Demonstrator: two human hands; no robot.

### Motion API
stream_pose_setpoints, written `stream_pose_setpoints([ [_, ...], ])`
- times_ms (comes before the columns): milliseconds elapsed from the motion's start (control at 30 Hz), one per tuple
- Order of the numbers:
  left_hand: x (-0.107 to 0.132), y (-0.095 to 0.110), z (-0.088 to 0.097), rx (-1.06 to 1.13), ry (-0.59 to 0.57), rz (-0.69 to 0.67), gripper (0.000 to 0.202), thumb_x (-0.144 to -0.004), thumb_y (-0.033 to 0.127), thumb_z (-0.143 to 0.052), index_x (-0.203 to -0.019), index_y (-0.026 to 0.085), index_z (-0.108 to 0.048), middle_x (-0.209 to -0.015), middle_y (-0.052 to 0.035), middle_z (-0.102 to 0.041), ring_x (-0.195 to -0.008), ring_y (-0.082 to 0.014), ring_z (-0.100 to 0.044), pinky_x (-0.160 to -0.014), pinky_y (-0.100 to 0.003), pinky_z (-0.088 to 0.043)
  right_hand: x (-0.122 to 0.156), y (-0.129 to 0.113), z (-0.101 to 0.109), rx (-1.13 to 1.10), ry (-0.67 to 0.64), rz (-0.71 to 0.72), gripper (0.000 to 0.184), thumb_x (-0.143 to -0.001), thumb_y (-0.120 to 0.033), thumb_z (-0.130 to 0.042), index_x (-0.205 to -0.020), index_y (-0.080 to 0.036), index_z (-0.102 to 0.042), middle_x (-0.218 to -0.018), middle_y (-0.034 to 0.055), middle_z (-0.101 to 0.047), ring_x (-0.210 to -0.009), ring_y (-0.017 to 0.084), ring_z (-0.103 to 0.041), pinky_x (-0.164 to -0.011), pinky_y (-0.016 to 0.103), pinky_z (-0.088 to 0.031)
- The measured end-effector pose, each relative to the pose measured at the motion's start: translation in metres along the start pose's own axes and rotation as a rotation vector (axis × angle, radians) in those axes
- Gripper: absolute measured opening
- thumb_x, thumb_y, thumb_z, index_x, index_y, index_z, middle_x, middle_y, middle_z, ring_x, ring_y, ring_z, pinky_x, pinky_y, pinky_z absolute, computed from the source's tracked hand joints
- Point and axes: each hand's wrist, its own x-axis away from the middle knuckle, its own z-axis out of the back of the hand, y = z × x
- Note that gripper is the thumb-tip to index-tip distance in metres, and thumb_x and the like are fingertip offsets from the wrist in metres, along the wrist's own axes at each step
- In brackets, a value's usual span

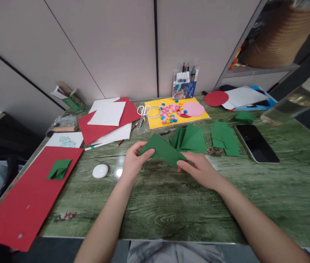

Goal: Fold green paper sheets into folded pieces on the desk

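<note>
Between my two hands, above the table, is a sheet of green paper, which looks folded. My left hand pinches its left end, thumb on top. At the right end, my right hand grips it between thumb and fingers. Just behind lie folded green papers, partly hidden by the held sheet. Farther right is a stack of green paper pieces. Another folded green piece rests on a red sheet at the left.
Scissors and a yellow sheet bearing pink, blue and yellow balls are at the back. A white oval object sits left of my hands. A phone and a clear bottle stand to the right. Marker pack leans against the partition.
</note>
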Motion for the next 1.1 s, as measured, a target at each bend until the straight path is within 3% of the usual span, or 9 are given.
stream_pose_setpoints([
  [200,0.000,0.000,0.000,0.003,-0.004,0.019,0.018,-0.060,0.022,-0.074,-0.076,0.018,-0.067,-0.077,-0.0007,-0.067,-0.071,-0.0127,-0.058,-0.068,-0.022,-0.045,0.001,0.002,-0.004,-0.094,0.020,-0.001,0.042,-0.094,-0.034,-0.029,-0.068,-0.018,-0.059,-0.068,0.0011,-0.063,-0.068,0.015,-0.056,-0.067,0.025,-0.036],
  [467,-0.001,-0.002,0.002,0.005,-0.058,0.049,0.017,-0.060,0.021,-0.075,-0.073,0.017,-0.065,-0.074,-0.0001,-0.066,-0.069,-0.0115,-0.058,-0.066,-0.021,-0.044,-0.001,0.002,-0.001,-0.022,0.025,-0.003,0.039,-0.093,-0.033,-0.032,-0.069,-0.019,-0.060,-0.067,0.0009,-0.064,-0.069,0.016,-0.055,-0.070,0.027,-0.036],
  [733,0.001,0.001,0.000,-0.002,-0.073,0.062,0.017,-0.060,0.023,-0.074,-0.074,0.017,-0.065,-0.074,-0.0003,-0.066,-0.068,-0.0123,-0.058,-0.066,-0.023,-0.045,0.000,0.004,0.002,-0.098,-0.011,0.015,0.039,-0.092,-0.041,-0.030,-0.077,-0.019,-0.059,-0.069,0.0013,-0.063,-0.072,0.018,-0.055,-0.071,0.029,-0.037],
  [933,0.004,0.001,-0.001,-0.087,-0.169,0.083,0.016,-0.061,0.023,-0.074,-0.073,0.017,-0.065,-0.073,-0.0006,-0.065,-0.068,-0.0127,-0.058,-0.066,-0.023,-0.044,0.001,0.008,-0.003,-0.019,0.053,0.006,0.043,-0.093,-0.041,-0.028,-0.057,-0.019,-0.040,-0.059,-0.0010,-0.046,-0.059,0.014,-0.042,-0.059,0.027,-0.032],
  [1100,0.006,0.004,-0.001,-0.126,-0.290,0.113,0.015,-0.064,0.024,-0.072,-0.076,0.018,-0.065,-0.076,-0.0011,-0.065,-0.069,-0.0130,-0.058,-0.066,-0.023,-0.044,0.000,0.012,-0.003,0.014,0.048,0.040,0.042,-0.093,-0.034,-0.029,-0.053,-0.020,-0.028,-0.054,-0.0022,-0.037,-0.057,0.013,-0.036,-0.057,0.027,-0.028],
])
